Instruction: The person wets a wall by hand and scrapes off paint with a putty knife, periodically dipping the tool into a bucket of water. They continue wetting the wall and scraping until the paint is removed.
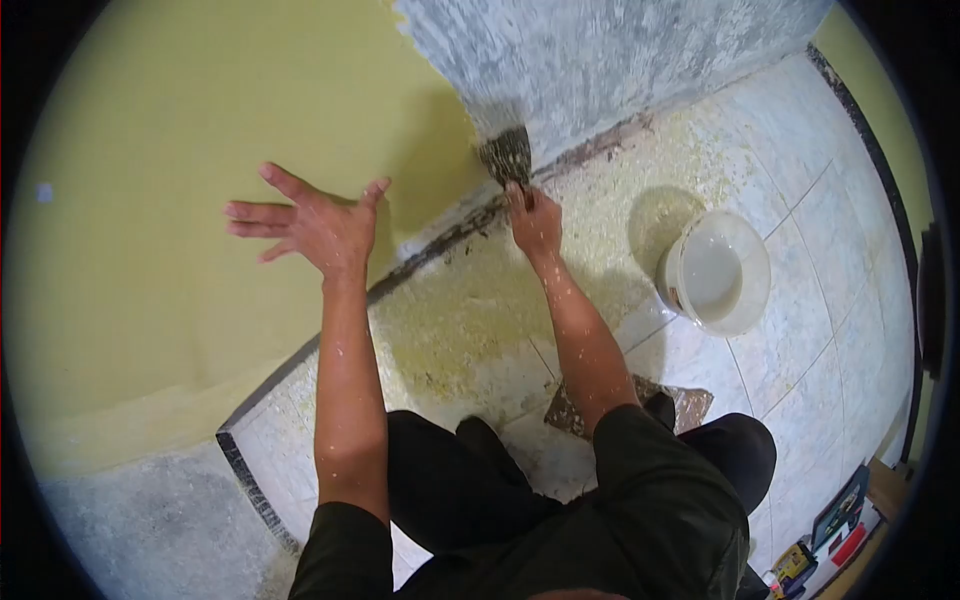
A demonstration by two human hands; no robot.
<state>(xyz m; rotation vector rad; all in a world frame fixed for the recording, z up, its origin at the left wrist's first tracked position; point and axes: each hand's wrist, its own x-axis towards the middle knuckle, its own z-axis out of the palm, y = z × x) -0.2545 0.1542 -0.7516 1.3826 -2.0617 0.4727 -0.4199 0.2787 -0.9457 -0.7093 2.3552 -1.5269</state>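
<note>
My right hand [537, 220] is closed around the handle of a scraper [508, 155]. The wide, dark blade lies at the foot of the wall, where yellow paint [250, 90] meets a scraped grey-white patch [590, 60]. Held up in front of the yellow wall, my left hand [325, 228] is open with its fingers spread and nothing in it. Pale flecks dot both forearms. Yellowish paint scrapings [470, 320] cover the floor below the hands.
To the right of my right arm, a white bucket [755, 275] holds cloudy liquid. A brown speckled piece [693, 408] lies under my right arm, by my knees. Several boxes and small items [840, 520] sit at the lower right. Dark edging [860, 110] borders the tiled floor.
</note>
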